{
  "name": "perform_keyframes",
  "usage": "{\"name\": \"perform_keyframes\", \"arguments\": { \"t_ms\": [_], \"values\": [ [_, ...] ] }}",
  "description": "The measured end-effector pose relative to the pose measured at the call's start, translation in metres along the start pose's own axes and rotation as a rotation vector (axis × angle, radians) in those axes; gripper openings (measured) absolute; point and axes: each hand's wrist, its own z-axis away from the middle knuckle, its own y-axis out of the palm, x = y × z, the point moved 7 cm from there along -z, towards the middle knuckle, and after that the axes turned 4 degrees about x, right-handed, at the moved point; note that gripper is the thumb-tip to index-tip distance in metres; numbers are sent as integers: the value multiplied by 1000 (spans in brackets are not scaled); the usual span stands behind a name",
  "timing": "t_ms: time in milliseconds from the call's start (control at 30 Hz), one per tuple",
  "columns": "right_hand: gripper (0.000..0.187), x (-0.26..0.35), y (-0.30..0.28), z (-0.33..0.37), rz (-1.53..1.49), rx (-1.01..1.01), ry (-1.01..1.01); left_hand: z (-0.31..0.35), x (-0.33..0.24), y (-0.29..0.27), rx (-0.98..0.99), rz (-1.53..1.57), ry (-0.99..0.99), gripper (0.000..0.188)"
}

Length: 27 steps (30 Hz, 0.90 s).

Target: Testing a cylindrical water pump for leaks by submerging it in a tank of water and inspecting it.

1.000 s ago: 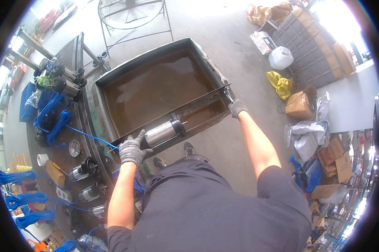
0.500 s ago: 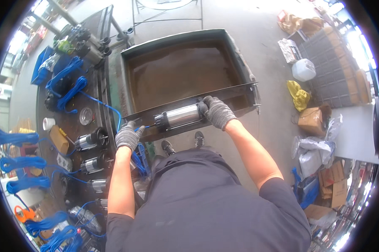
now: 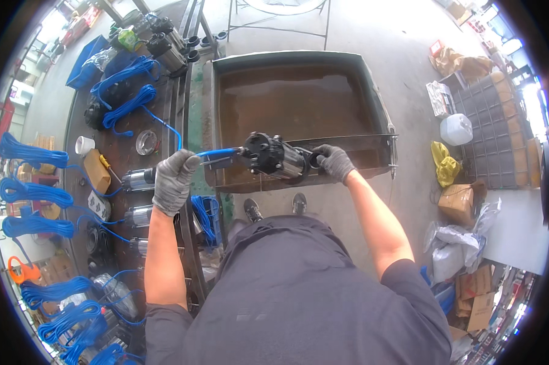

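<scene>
We have a bright, slightly hazy view. Strongest light sits at the upper rim and both sides; we see it clip to white there, with purple-blue fringing on the right. Floor [image 3: 390, 36] washes out toward the top. Water [image 3: 298, 97] carries pale, soft reflections; we get highlights on the metal cylinder [image 3: 292, 162]. Dark shirt [image 3: 298, 292] loses detail. Fisheye bends straight edges, corners go black, rim clutter [image 3: 510, 298] smears. Centre reads sharper than the edges.
</scene>
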Motion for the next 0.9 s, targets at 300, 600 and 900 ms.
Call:
{"name": "perform_keyframes", "arguments": {
  "t_ms": [300, 600, 900],
  "values": [
    [20, -33, 16, -15, 424, -417, -99, -27, -26, 77, 201, -77, 195, 33],
    [15, -30, 20, -13, 442, -438, -141, -16, 12, 81, 180, -68, 56, 39],
    [16, -31, 20, -15, 461, -447, -124, -15, 6, 82, 158, -71, 72, 36]
  ]
}}
